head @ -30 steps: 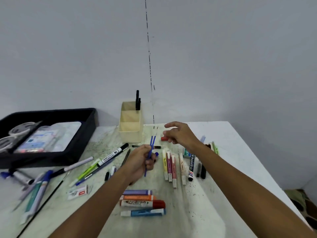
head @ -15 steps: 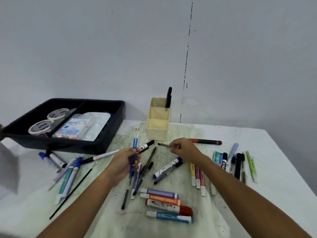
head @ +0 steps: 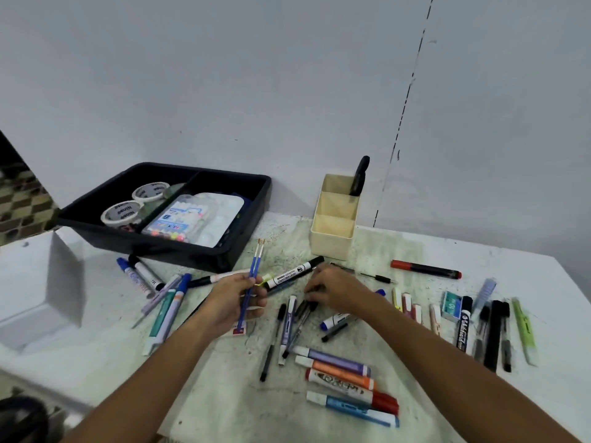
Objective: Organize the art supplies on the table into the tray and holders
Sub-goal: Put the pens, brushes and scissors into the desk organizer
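Note:
My left hand (head: 235,300) grips two thin blue paintbrushes (head: 256,266), bristles pointing up and away. My right hand (head: 334,287) reaches down onto a cluster of dark pens (head: 303,311) at the table's middle, fingers curled over them; whether it holds one I cannot tell. A black tray (head: 246,247) at the back left holds tape rolls, a marker pack and a palette. A cream three-part holder (head: 332,244) stands behind my right hand with a black item in its rear slot. A black whiteboard marker (head: 294,272) lies between my hands.
Markers and pens lie scattered: blue ones at left (head: 169,308), four fat markers near the front (head: 348,383), a red-capped marker (head: 425,269) at back right, several black pens and a green highlighter (head: 524,327) at right. A white box (head: 38,282) sits far left.
The view has swung left. My right hand moved from the thin black pen near the holder down to the dark pens in the middle. My left hand still holds the brushes.

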The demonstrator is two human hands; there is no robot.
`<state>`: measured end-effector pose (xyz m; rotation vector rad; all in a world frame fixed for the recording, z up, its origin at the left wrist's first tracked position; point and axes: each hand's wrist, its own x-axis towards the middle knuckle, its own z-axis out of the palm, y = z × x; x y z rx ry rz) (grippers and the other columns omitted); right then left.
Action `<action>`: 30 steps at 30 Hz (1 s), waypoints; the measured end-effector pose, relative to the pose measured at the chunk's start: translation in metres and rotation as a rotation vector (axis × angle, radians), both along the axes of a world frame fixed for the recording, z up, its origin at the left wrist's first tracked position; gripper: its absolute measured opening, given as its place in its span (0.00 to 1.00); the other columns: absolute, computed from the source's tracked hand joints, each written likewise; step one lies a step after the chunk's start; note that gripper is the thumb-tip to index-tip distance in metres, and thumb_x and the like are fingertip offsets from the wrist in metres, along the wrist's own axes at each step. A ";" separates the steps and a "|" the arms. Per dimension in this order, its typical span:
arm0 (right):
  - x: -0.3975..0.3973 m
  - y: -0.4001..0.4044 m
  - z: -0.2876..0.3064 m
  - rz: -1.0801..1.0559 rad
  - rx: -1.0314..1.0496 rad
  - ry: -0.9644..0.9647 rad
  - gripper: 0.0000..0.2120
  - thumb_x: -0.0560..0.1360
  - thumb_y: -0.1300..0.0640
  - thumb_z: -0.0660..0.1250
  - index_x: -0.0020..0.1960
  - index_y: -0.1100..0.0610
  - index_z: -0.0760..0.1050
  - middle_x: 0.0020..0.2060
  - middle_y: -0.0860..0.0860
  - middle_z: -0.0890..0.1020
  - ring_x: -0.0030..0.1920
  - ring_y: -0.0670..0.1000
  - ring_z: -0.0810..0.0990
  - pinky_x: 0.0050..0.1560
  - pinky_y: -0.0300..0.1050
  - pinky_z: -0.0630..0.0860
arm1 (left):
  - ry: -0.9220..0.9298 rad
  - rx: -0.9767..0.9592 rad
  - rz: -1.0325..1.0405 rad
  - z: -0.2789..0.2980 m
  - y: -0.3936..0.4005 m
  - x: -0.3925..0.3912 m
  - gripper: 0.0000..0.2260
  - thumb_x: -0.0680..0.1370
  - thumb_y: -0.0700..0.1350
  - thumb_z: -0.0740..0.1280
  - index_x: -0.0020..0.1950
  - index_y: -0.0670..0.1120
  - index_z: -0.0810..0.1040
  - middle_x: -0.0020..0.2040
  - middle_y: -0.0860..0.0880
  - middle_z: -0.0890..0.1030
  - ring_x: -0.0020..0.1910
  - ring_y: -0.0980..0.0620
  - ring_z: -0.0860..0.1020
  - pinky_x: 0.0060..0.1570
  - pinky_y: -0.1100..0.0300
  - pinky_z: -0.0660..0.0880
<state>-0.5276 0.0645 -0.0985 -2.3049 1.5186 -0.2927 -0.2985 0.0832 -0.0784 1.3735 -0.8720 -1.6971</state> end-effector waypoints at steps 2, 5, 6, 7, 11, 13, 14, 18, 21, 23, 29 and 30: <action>0.001 -0.003 -0.001 -0.043 -0.041 0.003 0.10 0.75 0.53 0.69 0.54 0.55 0.82 0.51 0.51 0.77 0.52 0.50 0.77 0.53 0.46 0.75 | -0.009 -0.003 -0.012 0.002 0.003 0.005 0.09 0.82 0.38 0.56 0.49 0.41 0.75 0.34 0.44 0.78 0.28 0.50 0.78 0.28 0.60 0.76; 0.005 -0.006 0.001 -0.112 -0.152 0.057 0.11 0.76 0.58 0.65 0.57 0.55 0.80 0.54 0.52 0.78 0.53 0.52 0.76 0.49 0.45 0.74 | -0.009 -0.017 -0.016 0.004 0.010 0.014 0.09 0.82 0.37 0.56 0.49 0.40 0.75 0.34 0.43 0.78 0.28 0.49 0.78 0.27 0.59 0.77; 0.007 -0.006 0.002 -0.121 -0.177 0.062 0.12 0.76 0.59 0.64 0.58 0.55 0.80 0.53 0.52 0.78 0.54 0.53 0.76 0.49 0.46 0.74 | -0.012 -0.022 -0.014 0.004 0.013 0.017 0.09 0.82 0.37 0.56 0.49 0.40 0.75 0.34 0.43 0.79 0.28 0.49 0.78 0.28 0.59 0.77; 0.011 -0.007 0.003 -0.121 -0.191 0.052 0.13 0.76 0.60 0.63 0.58 0.56 0.79 0.53 0.53 0.78 0.53 0.54 0.76 0.49 0.47 0.74 | -0.014 -0.028 -0.008 0.005 0.016 0.021 0.08 0.82 0.37 0.57 0.49 0.40 0.76 0.34 0.43 0.79 0.28 0.49 0.79 0.28 0.58 0.77; 0.028 -0.010 0.004 -0.078 -0.223 -0.027 0.12 0.75 0.60 0.63 0.57 0.56 0.81 0.49 0.55 0.79 0.52 0.55 0.75 0.48 0.49 0.74 | -0.023 -0.046 0.038 0.007 0.032 0.035 0.08 0.81 0.37 0.57 0.50 0.39 0.75 0.33 0.43 0.80 0.30 0.49 0.79 0.29 0.57 0.78; 0.040 -0.011 0.003 -0.027 -0.216 -0.043 0.11 0.75 0.60 0.64 0.55 0.56 0.81 0.49 0.55 0.79 0.52 0.55 0.75 0.48 0.48 0.73 | -0.029 -0.040 0.075 0.008 0.045 0.044 0.08 0.82 0.37 0.57 0.51 0.38 0.76 0.35 0.43 0.80 0.31 0.48 0.79 0.30 0.56 0.79; 0.045 -0.011 0.003 -0.003 -0.202 -0.056 0.10 0.75 0.61 0.64 0.54 0.56 0.82 0.48 0.55 0.79 0.52 0.55 0.75 0.48 0.48 0.74 | -0.034 -0.035 0.090 0.007 0.051 0.048 0.08 0.82 0.37 0.57 0.51 0.39 0.76 0.35 0.43 0.80 0.32 0.48 0.79 0.31 0.56 0.79; 0.072 -0.010 0.000 0.058 -0.179 -0.117 0.10 0.75 0.62 0.65 0.53 0.59 0.82 0.46 0.57 0.80 0.51 0.56 0.76 0.50 0.47 0.73 | -0.034 -0.030 0.159 0.003 0.074 0.076 0.09 0.82 0.38 0.57 0.52 0.39 0.76 0.36 0.43 0.80 0.32 0.48 0.79 0.32 0.56 0.79; 0.096 -0.004 -0.001 0.104 -0.180 -0.156 0.10 0.75 0.62 0.65 0.53 0.59 0.82 0.46 0.57 0.81 0.51 0.56 0.76 0.52 0.49 0.74 | -0.033 -0.028 0.208 -0.001 0.083 0.098 0.09 0.82 0.38 0.57 0.51 0.39 0.76 0.36 0.43 0.79 0.32 0.48 0.78 0.35 0.54 0.80; 0.111 0.001 -0.003 0.129 -0.166 -0.127 0.11 0.75 0.60 0.65 0.55 0.58 0.82 0.50 0.57 0.81 0.53 0.56 0.75 0.55 0.49 0.73 | -0.031 -0.032 0.223 -0.001 0.084 0.111 0.08 0.82 0.37 0.57 0.52 0.39 0.76 0.37 0.42 0.78 0.32 0.48 0.78 0.39 0.51 0.80; 0.141 0.000 -0.007 0.127 -0.134 -0.083 0.11 0.74 0.60 0.66 0.54 0.56 0.82 0.53 0.55 0.81 0.55 0.56 0.77 0.56 0.51 0.74 | 0.002 -0.025 0.239 -0.007 0.071 0.143 0.07 0.82 0.36 0.57 0.51 0.38 0.75 0.37 0.40 0.80 0.32 0.46 0.80 0.40 0.49 0.81; 0.147 0.000 -0.008 0.129 -0.142 -0.095 0.11 0.74 0.61 0.66 0.54 0.57 0.83 0.53 0.55 0.82 0.54 0.56 0.78 0.55 0.50 0.74 | 0.006 -0.023 0.232 -0.009 0.069 0.148 0.07 0.81 0.36 0.57 0.51 0.38 0.75 0.38 0.39 0.80 0.33 0.45 0.80 0.41 0.48 0.81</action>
